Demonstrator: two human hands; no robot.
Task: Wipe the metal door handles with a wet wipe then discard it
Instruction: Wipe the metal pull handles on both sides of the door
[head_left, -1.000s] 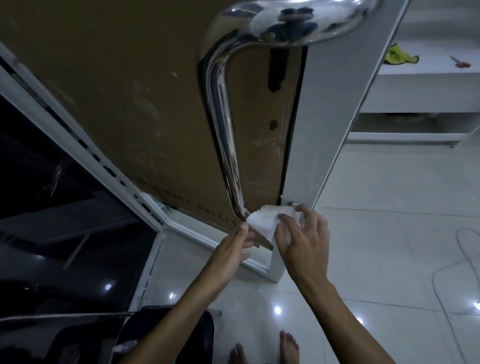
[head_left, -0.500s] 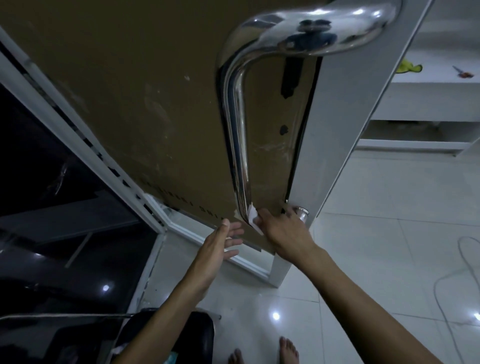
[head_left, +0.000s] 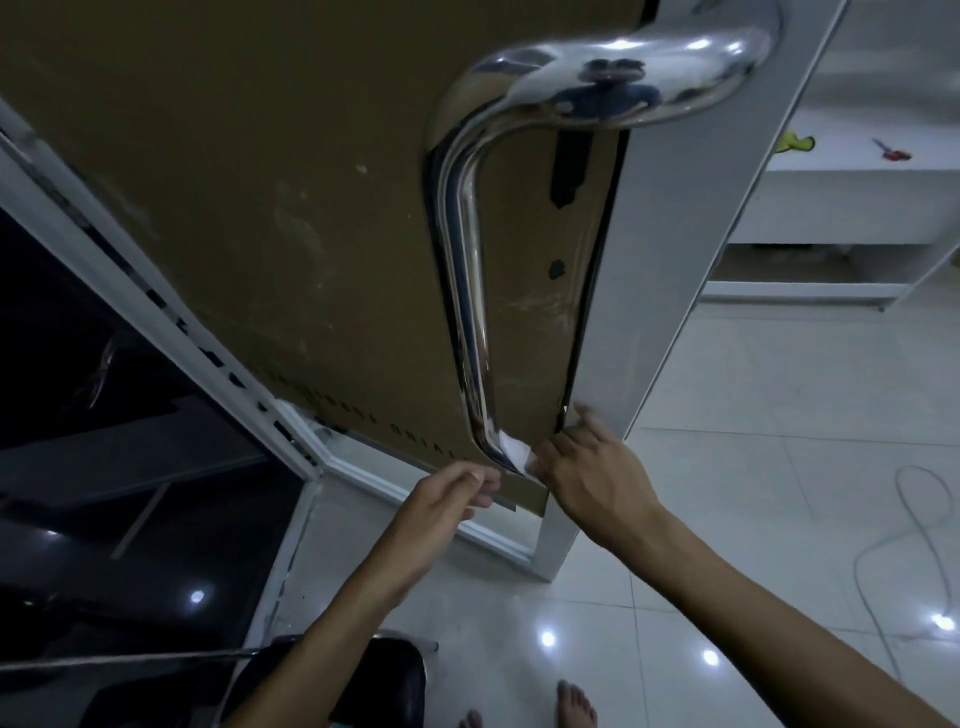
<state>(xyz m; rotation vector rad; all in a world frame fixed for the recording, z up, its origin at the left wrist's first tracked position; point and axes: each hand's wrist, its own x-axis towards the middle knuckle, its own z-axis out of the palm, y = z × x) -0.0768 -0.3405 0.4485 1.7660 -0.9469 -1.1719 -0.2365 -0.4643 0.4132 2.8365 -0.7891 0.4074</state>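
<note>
Both forearms are bare to the hands (head_left: 592, 480), no sleeves, and the feet (head_left: 574, 704) are bare.

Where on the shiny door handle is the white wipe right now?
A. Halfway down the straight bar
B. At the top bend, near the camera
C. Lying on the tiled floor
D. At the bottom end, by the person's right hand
D: the wet wipe is pressed against the lowest part of the metal door handle by the right hand, while the left hand sits just beside it.
</note>
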